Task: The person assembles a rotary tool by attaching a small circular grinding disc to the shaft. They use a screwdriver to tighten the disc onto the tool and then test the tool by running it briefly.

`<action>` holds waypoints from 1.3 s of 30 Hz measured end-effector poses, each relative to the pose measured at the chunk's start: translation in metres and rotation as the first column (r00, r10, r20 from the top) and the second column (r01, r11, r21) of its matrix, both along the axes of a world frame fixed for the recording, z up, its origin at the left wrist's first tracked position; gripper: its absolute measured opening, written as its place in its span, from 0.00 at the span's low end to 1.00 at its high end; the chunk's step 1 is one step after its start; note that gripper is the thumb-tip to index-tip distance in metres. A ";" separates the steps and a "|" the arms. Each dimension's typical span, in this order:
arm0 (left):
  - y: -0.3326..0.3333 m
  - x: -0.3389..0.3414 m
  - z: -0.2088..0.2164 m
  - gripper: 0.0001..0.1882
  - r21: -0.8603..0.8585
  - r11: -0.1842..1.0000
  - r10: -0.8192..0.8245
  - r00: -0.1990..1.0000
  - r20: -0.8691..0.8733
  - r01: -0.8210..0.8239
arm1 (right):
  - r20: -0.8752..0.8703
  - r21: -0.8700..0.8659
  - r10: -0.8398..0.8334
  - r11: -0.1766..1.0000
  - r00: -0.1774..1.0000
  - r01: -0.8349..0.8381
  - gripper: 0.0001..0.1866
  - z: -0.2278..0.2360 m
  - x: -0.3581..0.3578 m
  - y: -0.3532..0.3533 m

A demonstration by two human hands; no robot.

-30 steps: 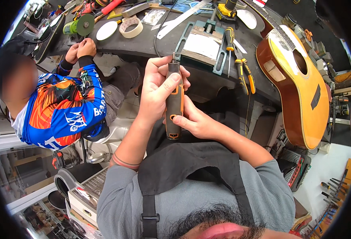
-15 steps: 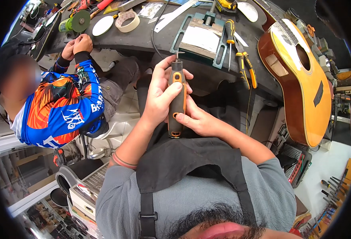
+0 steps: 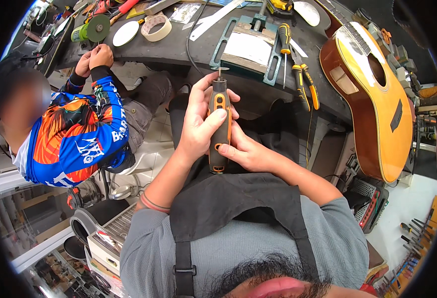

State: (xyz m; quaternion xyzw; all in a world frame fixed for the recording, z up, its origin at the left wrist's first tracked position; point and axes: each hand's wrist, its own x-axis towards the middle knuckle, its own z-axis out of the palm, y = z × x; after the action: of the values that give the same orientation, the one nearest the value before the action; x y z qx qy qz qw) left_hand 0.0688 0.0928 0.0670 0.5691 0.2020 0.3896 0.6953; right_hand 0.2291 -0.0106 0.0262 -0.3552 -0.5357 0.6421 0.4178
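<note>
Well, compared with second ago, rotary tool [image 3: 220, 131] has turned: upper buttons [image 3: 220, 99] now face us, uncovered, our left thumb lower, thin disc [image 3: 222, 68] at tip showing wider. Left hand [image 3: 197, 121] curled around upper body; right hand [image 3: 245, 149] closed on lower end, some fingers hidden. We hold tool before apron [image 3: 218, 203], tip toward bench [image 3: 151, 49]. Vise [image 3: 248, 49] sits at bench edge, pliers [image 3: 306, 87] nearby. Floor [image 3: 161, 121] shows between us and co-worker [image 3: 74, 134], left; guitar [image 3: 389, 144] well apart, right.
</note>
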 end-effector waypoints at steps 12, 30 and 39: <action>0.002 -0.004 -0.007 0.47 0.063 0.998 -0.030 1.000 -0.006 0.031 | 0.010 0.026 -0.021 0.999 1.000 0.021 0.51 -0.004 -0.002 -0.001; 0.010 -0.017 -0.008 0.44 0.076 0.997 -0.023 1.000 -0.006 0.023 | 0.241 0.066 -0.051 0.997 0.969 0.036 0.30 0.004 0.029 0.009; 0.018 -0.028 -0.019 0.38 0.707 0.702 0.072 0.979 -0.190 0.085 | -0.207 -0.251 -0.308 0.934 0.929 0.254 0.19 0.056 0.065 0.018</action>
State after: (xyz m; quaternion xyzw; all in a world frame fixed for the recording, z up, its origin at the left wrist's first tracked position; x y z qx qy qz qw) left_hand 0.0410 0.1105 0.0480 0.8306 0.1037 0.3747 0.3987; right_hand 0.2939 0.0073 0.0824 -0.3914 -0.3493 0.6691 0.5264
